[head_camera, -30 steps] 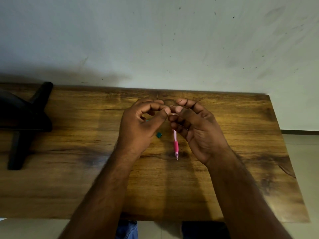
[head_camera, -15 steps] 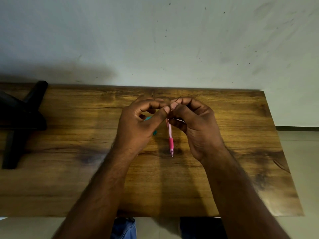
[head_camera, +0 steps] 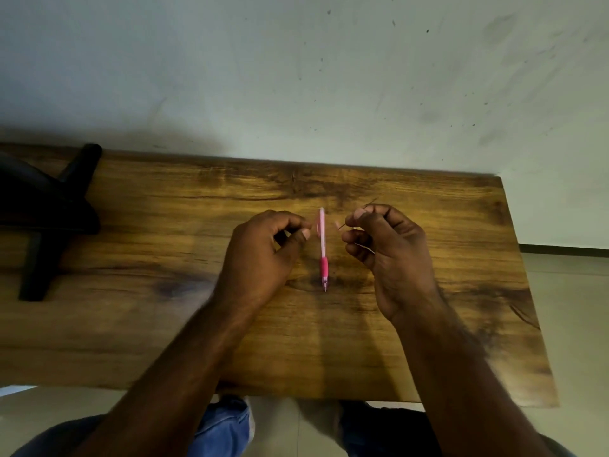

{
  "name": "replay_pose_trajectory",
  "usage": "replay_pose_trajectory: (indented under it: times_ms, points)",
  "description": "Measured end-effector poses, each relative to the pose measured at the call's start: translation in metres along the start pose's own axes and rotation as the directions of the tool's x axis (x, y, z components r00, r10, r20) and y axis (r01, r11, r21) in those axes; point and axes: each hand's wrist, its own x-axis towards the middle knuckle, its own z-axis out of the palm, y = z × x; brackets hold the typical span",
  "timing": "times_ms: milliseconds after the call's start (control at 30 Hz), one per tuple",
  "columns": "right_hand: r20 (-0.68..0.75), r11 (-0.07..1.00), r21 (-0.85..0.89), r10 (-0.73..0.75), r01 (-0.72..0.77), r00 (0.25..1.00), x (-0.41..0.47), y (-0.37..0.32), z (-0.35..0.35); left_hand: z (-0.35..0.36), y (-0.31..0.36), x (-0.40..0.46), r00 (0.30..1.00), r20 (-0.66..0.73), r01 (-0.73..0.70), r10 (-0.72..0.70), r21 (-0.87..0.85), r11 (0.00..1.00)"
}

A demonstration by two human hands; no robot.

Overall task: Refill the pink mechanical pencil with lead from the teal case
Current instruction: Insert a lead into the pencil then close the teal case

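No brand, label or writing is being shown legibly on anything in view. The slim pink mechanical pencil with a darker pink grip (head_camera: 322, 249) is lying flat on the brown wood-grain desk (head_camera: 164, 324), its tip pointing toward the person, between the two hands and gripped by neither. The left hand (head_camera: 263, 255) is being held just left of the pencil with its fingers (head_camera: 298, 222) curled loosely inward and the thumb brought close to the forefinger; whether anything is enclosed cannot be told, and the teal case is not being made out. The right hand (head_camera: 385, 252) is being held just right of the pencil, its thumb and forefinger pinched on a thin dark stick of lead (head_camera: 369, 203), which is protruding on both sides of the pinch. A black stand-like object (head_camera: 49, 222) is resting at the desk's far left.
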Motion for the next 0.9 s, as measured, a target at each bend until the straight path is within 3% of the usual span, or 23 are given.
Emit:
replay_pose_trajectory:
  times_ms: [467,700,900]
  points:
    - [-0.075,0.994,-0.094,0.044,-0.051,0.996,0.003,0.001,0.0,0.025,0.016,0.003,0.993,-0.019,0.117,-0.115,0.14,0.983]
    - [-0.134,0.989,-0.118,0.07,-0.086,0.989,0.004,-0.001,0.008,0.016,0.015,-0.002,0.99,0.034,0.131,-0.135,0.11,0.985]
    - [-0.168,0.992,-0.073,0.09,-0.104,0.982,0.009,0.003,0.017,0.026,0.011,0.002,0.986,-0.02,0.164,-0.163,0.081,0.983]
